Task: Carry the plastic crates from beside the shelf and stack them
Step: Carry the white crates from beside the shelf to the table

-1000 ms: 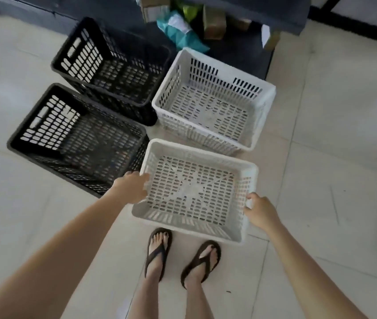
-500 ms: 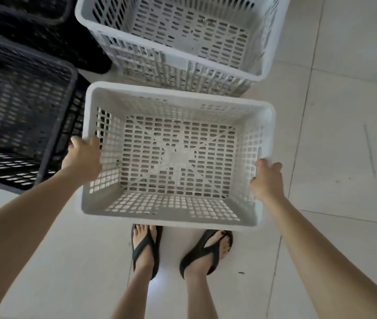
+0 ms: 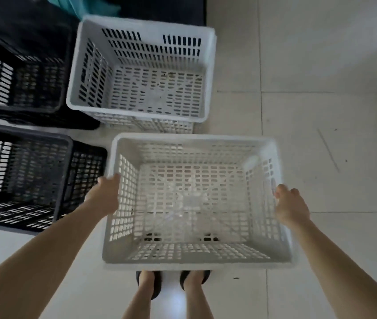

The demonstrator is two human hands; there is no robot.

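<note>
The left hand (image 3: 105, 195) and right hand (image 3: 292, 207) each grip a side rim of the white crate (image 3: 194, 201), held above the feet — off the floor. A slack grip could tilt it against the second white crate (image 3: 141, 72) ahead.

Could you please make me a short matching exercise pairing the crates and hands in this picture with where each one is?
Things:
1. near white crate
2. far white crate
3. left hand
4. black crates

Places:
A. on the floor, ahead of the held one
B. at the left of the view
C. held by both hands
D. on the held crate's left wall

Pairs: 1-C, 2-A, 3-D, 4-B
</note>
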